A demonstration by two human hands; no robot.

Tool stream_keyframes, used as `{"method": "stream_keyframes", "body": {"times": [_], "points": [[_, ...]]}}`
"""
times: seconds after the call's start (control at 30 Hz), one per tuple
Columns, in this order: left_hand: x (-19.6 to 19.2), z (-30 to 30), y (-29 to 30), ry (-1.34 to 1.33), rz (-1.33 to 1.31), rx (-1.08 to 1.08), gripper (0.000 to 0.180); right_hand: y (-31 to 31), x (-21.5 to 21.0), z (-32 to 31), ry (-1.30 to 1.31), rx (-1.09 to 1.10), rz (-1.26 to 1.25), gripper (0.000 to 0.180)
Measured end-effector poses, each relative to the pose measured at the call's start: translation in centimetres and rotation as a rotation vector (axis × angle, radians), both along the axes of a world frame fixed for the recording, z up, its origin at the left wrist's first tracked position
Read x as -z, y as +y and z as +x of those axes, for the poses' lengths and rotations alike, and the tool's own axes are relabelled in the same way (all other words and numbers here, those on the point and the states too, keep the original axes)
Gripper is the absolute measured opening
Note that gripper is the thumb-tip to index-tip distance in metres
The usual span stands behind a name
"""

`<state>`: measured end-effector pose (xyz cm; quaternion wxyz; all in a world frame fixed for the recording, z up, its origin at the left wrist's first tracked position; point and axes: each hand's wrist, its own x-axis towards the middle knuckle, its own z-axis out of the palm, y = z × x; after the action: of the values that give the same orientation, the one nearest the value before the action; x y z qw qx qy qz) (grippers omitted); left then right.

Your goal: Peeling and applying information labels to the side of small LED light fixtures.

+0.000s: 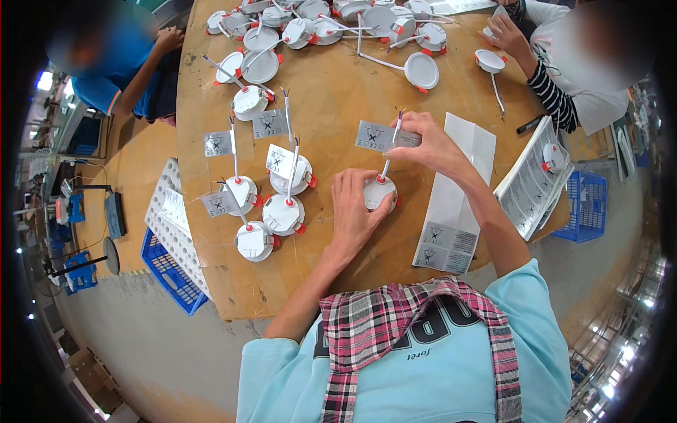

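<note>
A round white downlight (pixel 379 192) with red clips lies on the table in front of me, and my left hand (pixel 355 204) grips its rim between thumb and fingers. Its white cable rises away from me to bare wire ends. Around that cable my right hand (pixel 421 143) pinches a silver label (pixel 375 136), which sticks out to the left like a flag. Left of my hands stand several more downlights (pixel 283 214), their cables upright with silver labels (pixel 220 204) on them. To the right lies a white backing sheet (pixel 458 169) with a few silver labels left at its near end.
Many unlabelled downlights (pixel 421 70) crowd the far side of the wooden table (pixel 324 99). A stack of label sheets (pixel 532 187) with a lamp on top lies at the right edge, near a black marker (pixel 529 125). Blue crates (pixel 584 204) flank the table. Two people sit across.
</note>
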<state>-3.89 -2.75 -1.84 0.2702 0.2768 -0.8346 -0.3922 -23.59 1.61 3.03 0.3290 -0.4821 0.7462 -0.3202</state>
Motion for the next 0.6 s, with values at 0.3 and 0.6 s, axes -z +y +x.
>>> {"method": "stream_keyframes", "body": {"times": [0.3, 0.6], "points": [[-0.2, 0.2, 0.2, -0.011, 0.044, 0.035, 0.04, 0.0, 0.1, -0.7, -0.188, 0.156, -0.082, 0.03], [-0.6, 0.0, 0.1, -0.002, 0.013, 0.026, 0.042, 0.0, 0.0, -1.4, -0.236, 0.079, -0.16, 0.019]]}}
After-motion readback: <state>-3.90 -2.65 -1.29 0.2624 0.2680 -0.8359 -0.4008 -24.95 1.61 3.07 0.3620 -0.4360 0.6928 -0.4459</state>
